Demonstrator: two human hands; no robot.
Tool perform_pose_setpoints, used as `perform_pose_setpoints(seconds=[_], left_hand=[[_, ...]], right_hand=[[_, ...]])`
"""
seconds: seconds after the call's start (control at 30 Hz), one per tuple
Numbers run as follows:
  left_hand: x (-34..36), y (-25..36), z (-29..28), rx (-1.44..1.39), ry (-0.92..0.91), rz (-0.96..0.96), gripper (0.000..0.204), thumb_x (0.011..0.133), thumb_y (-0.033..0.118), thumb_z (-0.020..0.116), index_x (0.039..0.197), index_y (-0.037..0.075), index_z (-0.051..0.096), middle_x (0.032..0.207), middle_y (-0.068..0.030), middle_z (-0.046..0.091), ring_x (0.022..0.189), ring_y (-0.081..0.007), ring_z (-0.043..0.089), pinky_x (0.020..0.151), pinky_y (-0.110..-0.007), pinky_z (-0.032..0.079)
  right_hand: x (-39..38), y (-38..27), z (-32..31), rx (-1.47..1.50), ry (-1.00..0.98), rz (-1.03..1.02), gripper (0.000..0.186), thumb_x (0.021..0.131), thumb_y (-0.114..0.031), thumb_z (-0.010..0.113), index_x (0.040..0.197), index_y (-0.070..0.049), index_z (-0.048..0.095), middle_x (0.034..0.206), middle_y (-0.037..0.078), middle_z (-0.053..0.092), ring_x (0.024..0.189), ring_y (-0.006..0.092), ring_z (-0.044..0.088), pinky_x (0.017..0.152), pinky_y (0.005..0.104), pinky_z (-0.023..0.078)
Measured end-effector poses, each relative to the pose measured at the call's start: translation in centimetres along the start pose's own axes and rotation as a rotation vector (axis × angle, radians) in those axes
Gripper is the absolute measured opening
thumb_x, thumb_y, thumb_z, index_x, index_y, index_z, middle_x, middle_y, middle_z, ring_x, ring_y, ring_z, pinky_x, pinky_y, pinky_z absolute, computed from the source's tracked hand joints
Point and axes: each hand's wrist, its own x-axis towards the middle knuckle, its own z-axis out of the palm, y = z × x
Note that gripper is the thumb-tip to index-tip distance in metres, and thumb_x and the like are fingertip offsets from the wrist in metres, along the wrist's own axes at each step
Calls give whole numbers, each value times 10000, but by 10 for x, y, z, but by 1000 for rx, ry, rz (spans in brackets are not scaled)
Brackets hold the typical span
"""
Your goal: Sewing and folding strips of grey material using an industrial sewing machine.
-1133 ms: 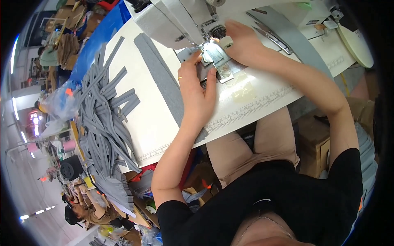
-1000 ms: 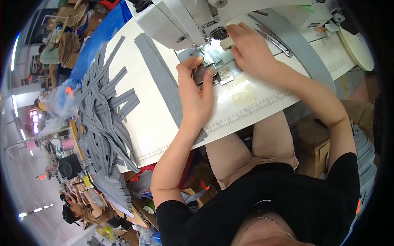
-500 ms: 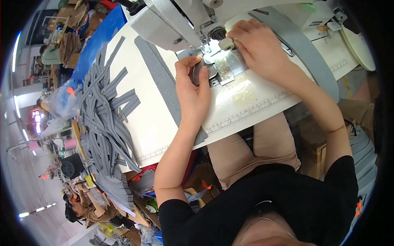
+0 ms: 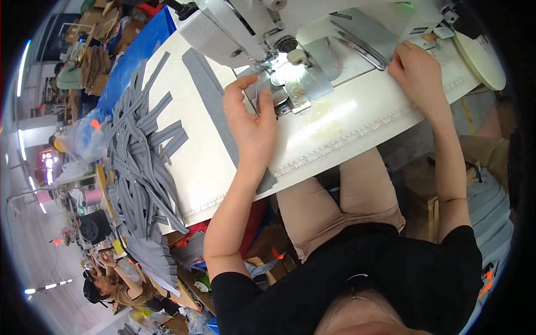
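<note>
Under the head of a white sewing machine (image 4: 209, 33), my left hand (image 4: 251, 125) is at the lit needle area. Its thumb and index finger curve around the edge of a small metal plate (image 4: 277, 98) and appear to grip it. My right hand (image 4: 420, 78) rests farther right on the table, fingers curled in with the tips hidden. Beside its knuckles lies a silver metal hand tool (image 4: 362, 49) with two long arms, possibly tweezers or snips; whether the hand touches it is unclear. A pale round knob (image 4: 296, 56) sits above the needle area.
A tangled heap of grey fabric strips (image 4: 139, 162) hangs over the left edge of the white table (image 4: 204, 173). One long grey strip (image 4: 215, 106) lies left of my left hand. A printed ruler (image 4: 335, 153) runs along the front edge. A person (image 4: 123, 287) works at lower left.
My right hand has left the knob by the needle and moved right, beside the silver tool, which shows more fully. My left hand has shifted slightly left, still at the metal plate.
</note>
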Motion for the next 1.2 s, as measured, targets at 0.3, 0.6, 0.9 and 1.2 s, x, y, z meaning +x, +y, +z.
perform_pose_setpoints(seconds=[0.3,0.6,0.9,1.2], left_hand=[[-27,60,54,-627,-521,-352,261,994,203,723,1101,-33,746,930,-67,753,813,-95,667,738,-250,544],[-44,62,82,-644,-273,-298,240,1006,190,636,975,-48,659,815,-157,698,775,-210,689,682,-401,520],[-82,61,24,-409,-567,-137,222,948,197,712,941,-21,674,795,-214,675,749,-350,692,677,-426,524],[-21,-111,-217,907,514,-127,185,872,166,753,1025,62,753,1065,-101,685,1072,-307,609,957,-460,453]], right_hand=[[-10,-30,-45,206,107,105,171,773,-178,669,728,-34,588,775,137,623,735,347,632,652,459,499],[-56,-82,-87,802,-393,-141,158,778,-152,748,838,-46,646,796,55,625,747,253,611,671,397,467],[-37,-85,-54,1323,-698,186,276,981,-243,730,1079,-1,640,935,-8,643,831,58,523,757,240,421],[-46,-96,-31,1266,-583,131,146,998,-158,673,1005,-31,603,871,-42,579,797,39,493,711,210,392]])
